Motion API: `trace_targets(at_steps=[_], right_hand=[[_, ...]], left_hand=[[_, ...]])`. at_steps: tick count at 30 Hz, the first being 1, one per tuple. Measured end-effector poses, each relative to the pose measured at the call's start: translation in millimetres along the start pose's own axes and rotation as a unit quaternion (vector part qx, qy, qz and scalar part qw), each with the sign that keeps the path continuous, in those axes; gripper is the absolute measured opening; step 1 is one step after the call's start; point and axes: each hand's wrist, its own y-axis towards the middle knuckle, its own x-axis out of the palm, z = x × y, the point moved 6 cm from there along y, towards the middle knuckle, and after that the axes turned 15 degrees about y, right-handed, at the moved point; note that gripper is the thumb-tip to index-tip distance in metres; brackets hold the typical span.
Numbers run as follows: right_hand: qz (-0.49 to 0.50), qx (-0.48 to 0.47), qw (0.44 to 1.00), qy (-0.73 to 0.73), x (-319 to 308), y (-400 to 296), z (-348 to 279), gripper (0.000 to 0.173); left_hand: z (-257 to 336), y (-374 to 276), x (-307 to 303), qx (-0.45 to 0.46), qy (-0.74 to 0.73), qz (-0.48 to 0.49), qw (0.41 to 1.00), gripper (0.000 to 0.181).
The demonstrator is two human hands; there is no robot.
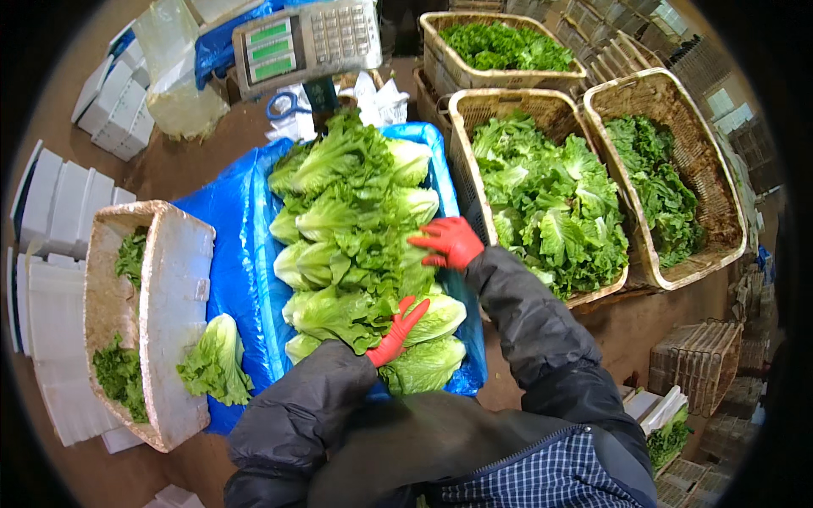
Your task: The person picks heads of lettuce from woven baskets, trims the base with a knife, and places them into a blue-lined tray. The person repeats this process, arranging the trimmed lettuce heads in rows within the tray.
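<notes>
Heads of romaine-type lettuce (343, 216) lie in rows in a box lined with blue plastic film (257, 222). My left hand (399, 333), in a red glove, rests among the lower heads with its fingers apart. My right hand (450, 242), gloved in red too, touches the heads along the box's right side, its fingers slightly spread. Neither hand is closed around a head. One loose lettuce head (220, 355) lies on the blue film to the left of the box.
A digital scale display (308, 44) stands beyond the box. Plastic crates of leafy greens (454, 117) (730, 209) (438, 63) are at the right and back right. At the left is a foam box (174, 317) with some leaves, beside stacked white foam boxes (63, 203). Blue-handled scissors (282, 106) lie beneath the display.
</notes>
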Motion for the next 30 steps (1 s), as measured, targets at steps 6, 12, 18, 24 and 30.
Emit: trace_targets(at_steps=[6,12,18,24,30], right_hand=[[-0.079,-0.007,0.995,0.068,1,37,32,0.058],[0.147,0.120,0.977,0.092,-26,-4,-59,0.059],[0.047,0.116,0.989,0.083,38,-52,-137,0.056],[0.010,0.095,0.993,0.063,46,-66,-133,0.052],[-0.012,0.100,0.993,0.061,42,-58,-133,0.051]], left_hand=[[-24,19,14,0.040,-0.213,0.039,0.975,0.097],[-23,30,6,0.034,-0.067,-0.014,0.997,0.097],[-21,30,27,0.074,-0.342,0.120,0.929,0.104],[-33,23,-19,0.048,-0.297,-0.016,0.953,0.109],[-52,26,-45,-0.039,-0.338,-0.050,0.939,0.088]])
